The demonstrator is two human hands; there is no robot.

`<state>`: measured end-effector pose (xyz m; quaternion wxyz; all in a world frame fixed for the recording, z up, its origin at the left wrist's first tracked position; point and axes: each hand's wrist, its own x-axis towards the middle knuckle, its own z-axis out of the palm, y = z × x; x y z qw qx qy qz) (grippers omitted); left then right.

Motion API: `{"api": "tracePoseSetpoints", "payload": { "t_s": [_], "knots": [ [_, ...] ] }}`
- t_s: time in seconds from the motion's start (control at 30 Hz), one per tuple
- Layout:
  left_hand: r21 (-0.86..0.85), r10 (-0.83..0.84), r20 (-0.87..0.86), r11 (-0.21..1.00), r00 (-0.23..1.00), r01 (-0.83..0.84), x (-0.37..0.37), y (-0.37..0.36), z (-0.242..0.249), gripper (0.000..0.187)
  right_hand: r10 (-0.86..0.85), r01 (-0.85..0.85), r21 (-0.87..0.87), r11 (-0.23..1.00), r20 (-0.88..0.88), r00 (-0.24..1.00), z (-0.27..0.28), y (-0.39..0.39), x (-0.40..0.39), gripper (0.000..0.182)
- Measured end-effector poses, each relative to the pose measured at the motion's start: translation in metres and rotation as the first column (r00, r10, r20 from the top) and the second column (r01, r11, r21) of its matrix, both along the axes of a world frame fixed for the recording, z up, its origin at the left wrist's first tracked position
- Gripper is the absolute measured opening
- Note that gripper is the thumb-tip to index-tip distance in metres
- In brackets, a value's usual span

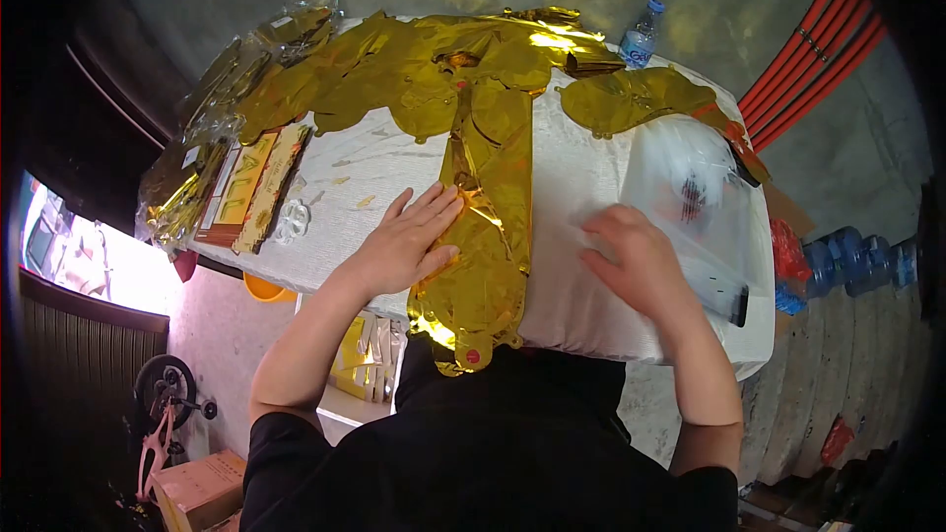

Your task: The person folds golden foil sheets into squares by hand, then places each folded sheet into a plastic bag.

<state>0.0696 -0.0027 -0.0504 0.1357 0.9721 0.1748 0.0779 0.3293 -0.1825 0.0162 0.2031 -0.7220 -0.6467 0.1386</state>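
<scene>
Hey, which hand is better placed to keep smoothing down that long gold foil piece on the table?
Probably the left hand: it already lies flat, fingers spread, on the gold foil piece. The right hand rests beside the foil on the white table cover, near a clear plastic bag.

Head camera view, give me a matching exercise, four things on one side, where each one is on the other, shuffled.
Things:
1. left hand
2. right hand
3. water bottle
4. clear plastic bag

Places:
A. far edge of the table
B. flat on the gold foil strip
C. near right corner of the table
D. on the white table cover, beside the strip

Pairs: 1-B, 2-D, 3-A, 4-C
</scene>
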Motion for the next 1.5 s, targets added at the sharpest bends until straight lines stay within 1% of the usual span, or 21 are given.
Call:
{"api": "tracePoseSetpoints", "payload": {
  "t_s": [0.03,0.07,0.1,0.17,0.2,0.27,0.3,0.37,0.67,0.83,0.9,0.93,1.0,1.03,1.1,1.2,1.3,1.5],
  "knots": [
    [0.002,0.000,-0.002,1.000,1.000,0.000,0.000,0.000,0.000,0.060,0.124,-0.133,0.134,0.982,0.073,0.990,-0.012,0.009,0.000,0.029],
    [0.006,0.000,-0.017,1.000,1.000,0.000,0.000,0.000,-0.001,0.060,0.233,-0.268,0.254,0.929,0.161,0.959,-0.023,0.019,-0.001,0.030],
    [0.010,0.001,-0.031,1.000,1.000,-0.001,0.000,0.001,-0.001,0.060,0.233,-0.268,0.258,0.928,0.160,0.959,-0.033,0.029,-0.004,0.030],
    [-0.002,0.000,-0.027,1.000,1.000,0.000,0.000,0.001,0.000,0.060,0.269,-0.287,0.302,0.909,0.102,0.958,-0.048,0.051,-0.016,0.034],
    [-0.019,-0.003,-0.019,1.000,1.000,0.002,0.000,0.000,0.001,0.060,0.271,-0.288,0.307,0.907,0.099,0.957,-0.053,0.060,-0.021,0.034],
    [-0.018,0.001,-0.029,1.000,1.000,-0.001,0.000,0.000,0.001,0.060,0.259,-0.293,0.383,0.876,0.140,0.956,-0.062,0.075,-0.028,0.040],
    [-0.022,0.003,-0.034,1.000,0.999,-0.004,0.001,0.000,0.002,0.061,0.259,-0.294,0.386,0.875,0.140,0.956,-0.066,0.081,-0.030,0.040],
    [-0.044,0.003,-0.038,0.999,0.999,-0.004,0.001,0.001,0.003,0.061,0.279,-0.283,0.376,0.882,0.066,0.958,-0.074,0.092,-0.030,0.044],
    [-0.128,0.005,-0.034,0.992,0.999,-0.010,0.002,0.003,0.006,0.060,0.302,-0.311,0.276,0.909,0.076,0.950,-0.094,0.099,-0.029,0.057],
    [-0.199,0.033,-0.007,0.979,0.999,-0.034,0.004,0.010,0.009,0.057,0.295,-0.305,0.262,0.916,0.077,0.952,-0.094,0.099,-0.030,0.059],
    [-0.146,0.032,0.086,0.989,0.996,-0.020,0.008,0.016,0.005,0.057,0.290,-0.302,0.260,0.917,0.082,0.953,-0.093,0.098,-0.031,0.059],
    [-0.147,0.036,0.086,0.989,0.996,-0.023,0.011,0.020,0.004,0.057,0.290,-0.303,0.255,0.918,0.089,0.953,-0.092,0.097,-0.031,0.059],
    [-0.061,0.057,0.067,0.997,0.996,-0.053,0.018,0.030,0.002,0.059,0.297,-0.312,0.249,0.917,0.097,0.950,-0.092,0.097,-0.031,0.060],
    [-0.060,0.062,0.068,0.997,0.996,-0.058,0.022,0.036,-0.001,0.059,0.300,-0.316,0.250,0.915,0.101,0.949,-0.094,0.098,-0.030,0.060],
    [0.010,0.086,0.034,0.996,0.996,-0.086,0.028,0.047,-0.006,0.061,0.302,-0.320,0.251,0.914,0.107,0.947,-0.095,0.099,-0.029,0.061],
    [0.032,0.088,-0.004,0.996,0.996,-0.088,0.034,0.056,-0.009,0.063,0.301,-0.320,0.243,0.916,0.112,0.947,-0.096,0.098,-0.028,0.061],
    [0.058,0.107,-0.048,0.993,0.993,-0.104,0.036,0.061,-0.014,0.064,0.293,-0.304,0.242,0.922,0.079,0.953,-0.096,0.097,-0.029,0.061],
    [0.060,0.114,-0.078,0.992,0.990,-0.109,0.038,0.060,-0.010,0.067,0.303,-0.318,0.244,0.916,0.096,0.948,-0.096,0.097,-0.029,0.065]
  ]
}}
